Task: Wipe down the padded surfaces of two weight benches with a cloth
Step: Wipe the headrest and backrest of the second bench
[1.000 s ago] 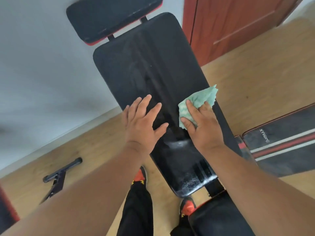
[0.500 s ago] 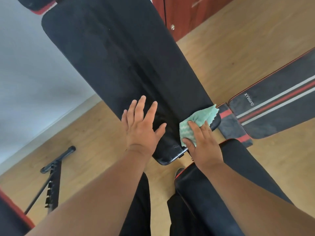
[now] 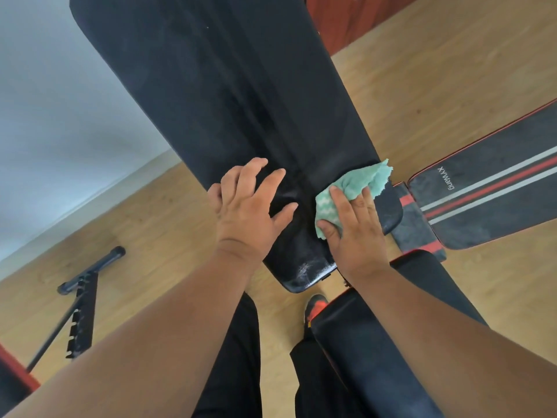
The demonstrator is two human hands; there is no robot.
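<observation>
A long black back pad (image 3: 226, 101) of the first bench slopes up and away from me, with its seat pad (image 3: 376, 342) below at the right. My left hand (image 3: 250, 212) lies flat on the pad's lower part with fingers spread. Beside it, my right hand (image 3: 352, 227) presses a green cloth (image 3: 358, 185) onto the pad near its right edge with straight fingers. The cloth's far corner sticks out past my fingertips. The second bench's pad (image 3: 482, 188), black with grey and red stripes, lies on the floor at the right.
A black notched metal support bar (image 3: 81, 309) lies on the wooden floor (image 3: 437, 86) at the left. A red-brown door (image 3: 346, 19) stands behind the bench, beside a white wall (image 3: 60, 116). My legs in black trousers and a red shoe (image 3: 315, 306) are under the pad.
Both hands have slid down the back pad toward its lower end, the right one dragging the cloth along. The view has tipped down and closer to the pad.
</observation>
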